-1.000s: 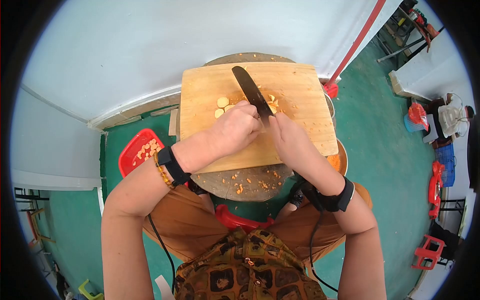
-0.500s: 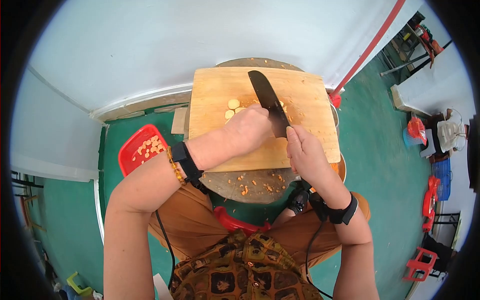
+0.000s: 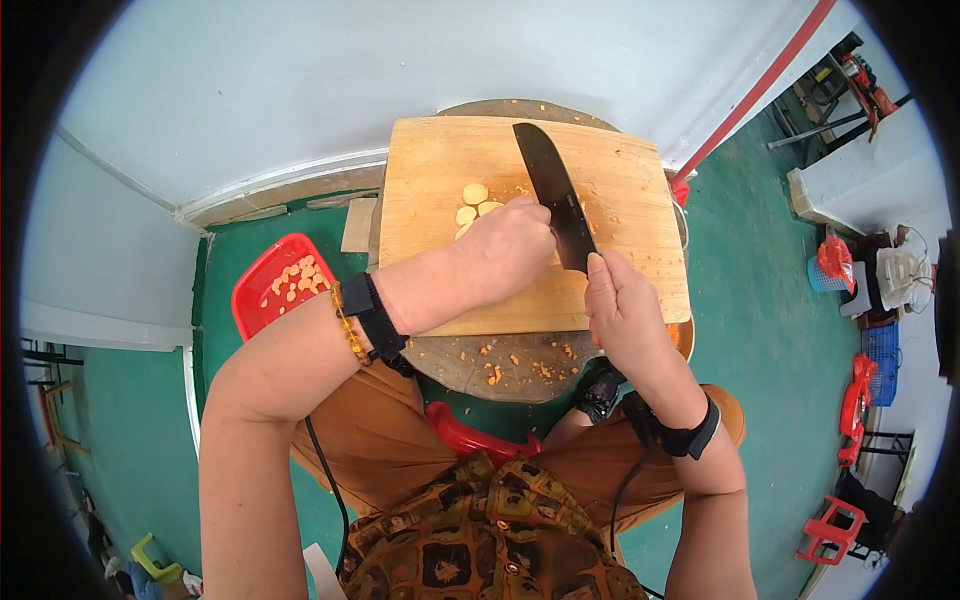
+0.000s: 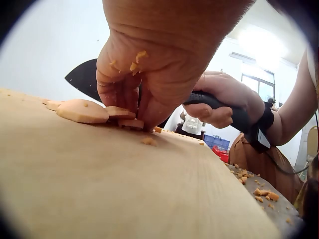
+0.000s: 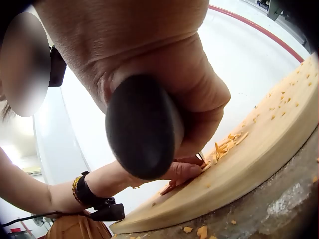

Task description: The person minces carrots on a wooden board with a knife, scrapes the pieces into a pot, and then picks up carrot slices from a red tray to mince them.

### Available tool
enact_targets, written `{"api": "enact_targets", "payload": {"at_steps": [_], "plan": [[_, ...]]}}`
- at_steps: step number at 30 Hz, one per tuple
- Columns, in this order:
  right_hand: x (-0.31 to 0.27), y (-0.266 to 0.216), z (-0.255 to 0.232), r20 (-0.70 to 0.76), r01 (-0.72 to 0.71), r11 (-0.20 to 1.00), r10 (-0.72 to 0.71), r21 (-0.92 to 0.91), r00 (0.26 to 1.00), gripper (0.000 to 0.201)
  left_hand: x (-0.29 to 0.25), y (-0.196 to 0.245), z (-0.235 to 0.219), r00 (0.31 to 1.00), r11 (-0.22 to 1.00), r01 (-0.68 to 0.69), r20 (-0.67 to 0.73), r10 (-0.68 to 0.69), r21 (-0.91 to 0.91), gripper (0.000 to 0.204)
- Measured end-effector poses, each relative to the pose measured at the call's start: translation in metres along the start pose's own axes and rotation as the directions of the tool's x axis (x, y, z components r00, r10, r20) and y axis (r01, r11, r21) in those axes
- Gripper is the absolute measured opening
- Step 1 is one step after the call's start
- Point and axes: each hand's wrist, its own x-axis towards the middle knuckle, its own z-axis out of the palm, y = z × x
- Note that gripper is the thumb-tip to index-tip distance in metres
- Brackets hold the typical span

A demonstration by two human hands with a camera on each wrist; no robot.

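Note:
A wooden cutting board [image 3: 620, 200] lies on a round stone block. My left hand [image 3: 505, 250] presses curled fingertips down on pale orange slices [image 3: 472, 203] near the board's middle. In the left wrist view those fingers [image 4: 124, 97] pinch a thin slice [image 4: 82, 110] against the board [image 4: 99, 184]. My right hand [image 3: 622, 310] grips the black handle of a dark-bladed knife [image 3: 555, 190], whose blade lies right beside the left fingers. The right wrist view shows the handle's butt [image 5: 142, 127] wrapped by the fingers.
A red tray [image 3: 280, 285] with orange pieces sits on the green floor to the left. Orange scraps litter the stone block [image 3: 500, 365] below the board. A white wall stands behind. Red stools and baskets [image 3: 880, 350] stand far right.
The knife and my right hand have shifted slightly to the right and up along the board. My left hand followed, staying on the slices.

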Motion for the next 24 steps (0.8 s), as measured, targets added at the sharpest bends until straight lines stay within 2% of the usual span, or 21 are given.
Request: {"api": "enact_targets", "payload": {"at_steps": [7,9,11,13,15,20,24], "plan": [[0.000,-0.004,0.000,0.026,-0.041,0.998,0.042,-0.048,0.999,0.024,-0.001,-0.001,0.002,0.999,0.998,-0.015,-0.032,0.013,-0.057,0.003],[-0.003,-0.009,-0.001,0.052,-0.145,0.989,0.146,-0.017,0.988,0.024,-0.001,-0.001,0.004,0.999,0.997,-0.012,-0.048,0.009,-0.072,0.003],[-0.008,-0.024,-0.006,0.104,-0.328,0.944,0.325,0.022,0.940,0.024,-0.002,-0.003,0.006,0.999,0.998,-0.025,-0.043,0.022,-0.061,0.002],[-0.004,-0.013,0.001,0.052,-0.150,0.987,0.153,-0.058,0.987,0.025,-0.003,-0.006,0.006,0.999,0.999,-0.022,-0.034,0.021,-0.039,0.002],[-0.003,-0.003,0.005,0.028,-0.053,0.991,0.057,-0.126,0.998,0.025,-0.003,-0.003,0.007,1.000,1.000,-0.017,-0.023,0.017,-0.014,0.003],[0.025,0.004,0.012,0.020,0.024,0.993,-0.022,-0.117,1.000,0.029,0.002,0.004,-0.003,1.000,1.000,-0.002,0.009,0.002,-0.025,0.003],[0.018,-0.001,0.009,-0.011,-0.065,0.997,0.065,-0.036,0.998,0.028,0.002,0.003,-0.004,1.000,1.000,-0.008,0.024,0.009,-0.030,0.005]]}}
